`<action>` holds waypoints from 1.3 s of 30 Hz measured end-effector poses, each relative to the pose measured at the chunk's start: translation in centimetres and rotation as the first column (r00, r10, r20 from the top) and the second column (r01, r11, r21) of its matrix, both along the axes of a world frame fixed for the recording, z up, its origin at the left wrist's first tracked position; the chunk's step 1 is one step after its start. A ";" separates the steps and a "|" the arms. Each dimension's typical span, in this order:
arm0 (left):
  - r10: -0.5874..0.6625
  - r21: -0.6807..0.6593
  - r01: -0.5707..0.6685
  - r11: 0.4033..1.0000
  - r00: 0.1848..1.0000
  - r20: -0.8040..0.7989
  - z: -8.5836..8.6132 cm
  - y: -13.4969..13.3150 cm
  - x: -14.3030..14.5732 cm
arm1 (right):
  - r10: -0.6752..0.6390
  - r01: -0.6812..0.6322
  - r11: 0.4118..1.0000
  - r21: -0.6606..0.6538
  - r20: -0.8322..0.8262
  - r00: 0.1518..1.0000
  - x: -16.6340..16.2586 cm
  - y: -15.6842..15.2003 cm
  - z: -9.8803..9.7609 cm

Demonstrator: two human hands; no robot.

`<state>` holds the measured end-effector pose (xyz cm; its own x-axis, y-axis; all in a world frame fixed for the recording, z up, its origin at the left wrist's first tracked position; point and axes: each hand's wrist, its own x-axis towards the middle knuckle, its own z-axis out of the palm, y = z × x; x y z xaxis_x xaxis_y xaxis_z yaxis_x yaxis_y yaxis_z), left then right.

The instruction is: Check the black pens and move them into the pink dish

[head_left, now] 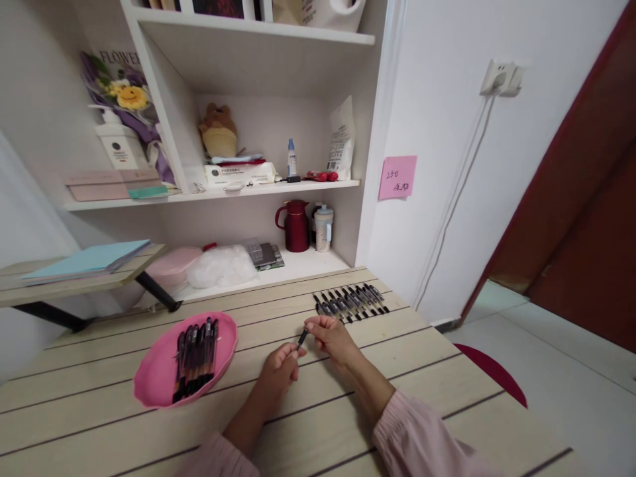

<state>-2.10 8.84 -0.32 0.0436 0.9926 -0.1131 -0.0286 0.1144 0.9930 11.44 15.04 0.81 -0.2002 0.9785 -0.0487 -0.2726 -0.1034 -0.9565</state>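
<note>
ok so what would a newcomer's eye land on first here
Probably the bright pink tray on the table, left of the hands, with a bunch of dark pens lying in it. Next, in the middle, the left hand and right hand both hold what looks like a single black pen. Beyond them, a neat row of pens lies on the table, and a red jug stands on the shelf behind.

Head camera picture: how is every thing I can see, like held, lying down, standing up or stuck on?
Pen: held, tilted
Left hand: pinching its lower end
Right hand: pinching its upper end
Pink dish: right way up
Dish pens: lying together
Row of pens: lying down
Red jug: standing
Pink note: stuck up
Plug: plugged in
</note>
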 end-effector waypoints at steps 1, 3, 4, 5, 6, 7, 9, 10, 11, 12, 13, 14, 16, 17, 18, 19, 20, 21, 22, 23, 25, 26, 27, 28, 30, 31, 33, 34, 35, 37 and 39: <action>-0.003 0.005 0.003 1.000 1.000 -0.002 0.0 0.0 0.0 | 0.012 -0.012 1.000 -0.016 -0.016 1.000 0.0 -0.1 0.1; -0.009 0.008 0.009 1.000 1.000 -0.005 0.0 0.0 0.0 | 0.047 -0.049 0.998 -0.045 -0.051 0.998 0.0 -0.2 0.2; -0.011 0.007 0.011 1.000 1.000 -0.006 0.1 0.0 0.0 | 0.065 -0.069 0.996 -0.057 -0.068 0.996 0.1 -0.2 0.2; -0.014 0.003 0.014 1.000 1.000 -0.006 0.1 0.0 0.1 | 0.083 -0.088 0.994 -0.066 -0.081 0.993 0.1 -0.3 0.3; -0.014 -0.001 0.014 1.000 1.000 -0.005 0.1 0.0 0.1 | 0.097 -0.104 0.992 -0.072 -0.089 0.991 0.2 -0.2 0.3; -0.012 -0.002 0.012 1.000 1.000 -0.003 0.2 0.0 0.1 | 0.107 -0.114 0.991 -0.075 -0.089 0.990 0.3 -0.2 0.3; -0.001 0.003 0.001 1.000 1.000 0.003 0.1 0.0 0.1 | 0.107 -0.112 0.991 -0.073 -0.069 0.992 0.3 -0.1 0.2; 0.004 0.005 -0.004 1.000 1.000 0.006 0.1 0.0 0.1 | 0.099 -0.102 0.992 -0.072 -0.050 0.994 0.3 -0.1 0.1; 0.009 0.006 -0.009 1.000 1.000 0.007 0.0 0.0 0.1 | 0.086 -0.088 0.994 -0.070 -0.030 0.996 0.2 -0.1 0.1; 0.016 0.007 -0.016 1.000 1.000 0.007 -0.1 -0.1 0.1 | 0.070 -0.070 0.995 -0.067 -0.011 0.998 0.2 -0.1 0.0; 0.021 0.008 -0.021 1.000 1.000 0.005 -0.2 -0.1 0.1 | 0.055 -0.054 0.996 -0.065 0.007 0.998 0.1 -0.1 0.0; 0.026 0.012 -0.027 1.000 1.000 0.003 -0.3 -0.1 0.1 | 0.043 -0.042 0.997 -0.063 0.020 0.999 0.1 -0.1 0.0; 0.034 0.022 -0.034 0.999 0.999 0.004 -0.4 -0.1 0.1 | 0.036 -0.034 0.998 -0.061 0.032 0.999 0.1 -0.2 0.1; 0.033 0.027 -0.033 0.999 0.999 0.006 -0.4 -0.1 0.1 | 0.043 -0.041 0.997 -0.062 0.030 0.999 0.1 -0.2 0.2; 0.029 0.029 -0.029 0.999 1.000 0.007 -0.4 -0.1 0.1 | 0.060 -0.059 0.996 -0.063 0.020 0.998 0.2 -0.2 0.3; 0.026 0.027 -0.027 0.999 1.000 0.007 -0.4 -0.1 0.1 | 0.084 -0.084 0.995 -0.061 0.003 0.996 0.4 -0.2 0.4; 0.023 0.024 -0.023 0.999 1.000 0.006 -0.3 -0.1 0.1 | 0.111 -0.112 0.992 -0.058 -0.019 0.994 0.5 -0.2 0.5; 0.018 0.023 -0.018 1.000 1.000 0.003 -0.3 -0.1 0.1 | 0.139 -0.141 0.989 -0.054 -0.038 0.990 0.6 -0.2 0.6; 0.013 0.025 -0.013 1.000 1.000 0.002 -0.3 -0.1 0.0 | 0.161 -0.164 0.985 -0.052 -0.051 0.986 0.7 -0.2 0.6; 0.008 0.029 -0.008 1.000 1.000 0.000 -0.3 -0.1 0.0 | 0.177 -0.180 0.982 -0.053 -0.056 0.983 0.8 -0.2 0.6; 0.001 0.036 -0.001 0.999 1.000 -0.001 -0.3 -0.1 0.0 | 0.177 -0.179 0.982 -0.059 -0.039 0.983 0.7 -0.2 0.5; -0.001 0.035 0.001 0.999 1.000 -0.003 -0.3 -0.1 0.0 | 0.162 -0.163 0.985 -0.062 -0.024 0.987 0.7 -0.2 0.4; 0.001 0.032 0.000 0.999 1.000 -0.004 -0.3 -0.1 0.0 | 0.139 -0.139 0.988 -0.063 -0.007 0.990 0.6 -0.2 0.3; 0.003 0.029 -0.003 1.000 1.000 -0.005 -0.3 -0.2 0.0 | 0.117 -0.116 0.991 -0.059 0.008 0.993 0.5 -0.2 0.2; 0.008 0.025 -0.008 1.000 1.000 -0.004 -0.2 -0.2 0.0 | 0.116 -0.115 0.992 -0.052 0.015 0.993 0.5 -0.3 0.2; 0.010 0.025 -0.010 1.000 1.000 -0.002 -0.2 -0.2 0.1 | 0.139 -0.139 0.989 -0.050 0.004 0.990 0.5 -0.3 0.2; 0.009 0.022 -0.009 1.000 1.000 -0.003 -0.2 -0.3 0.1 | 0.198 -0.199 0.979 -0.051 -0.030 0.980 0.6 -0.3 0.3; 0.008 0.019 -0.008 1.000 1.000 -0.006 -0.1 -0.3 0.1 | 0.209 -0.210 0.976 -0.051 -0.039 0.977 0.6 -0.3 0.4; 0.007 0.018 -0.006 1.000 1.000 -0.008 -0.1 -0.2 0.1 | 0.197 -0.199 0.979 -0.051 -0.035 0.980 0.6 -0.3 0.4; 0.004 0.026 -0.004 1.000 1.000 -0.009 -0.1 -0.2 0.1 | 0.135 -0.135 0.990 -0.049 -0.006 0.991 0.5 -0.3 0.4; 0.006 0.038 -0.006 0.999 1.000 -0.009 -0.1 -0.2 0.1 | 0.116 -0.116 0.992 -0.051 -0.005 0.993 0.5 -0.3 0.3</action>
<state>-2.04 8.60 -0.45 0.0368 0.9965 -0.0756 -0.0201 0.0764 0.9969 11.92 14.73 1.13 -0.3124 0.9450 -0.0971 -0.2580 -0.1828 -0.9487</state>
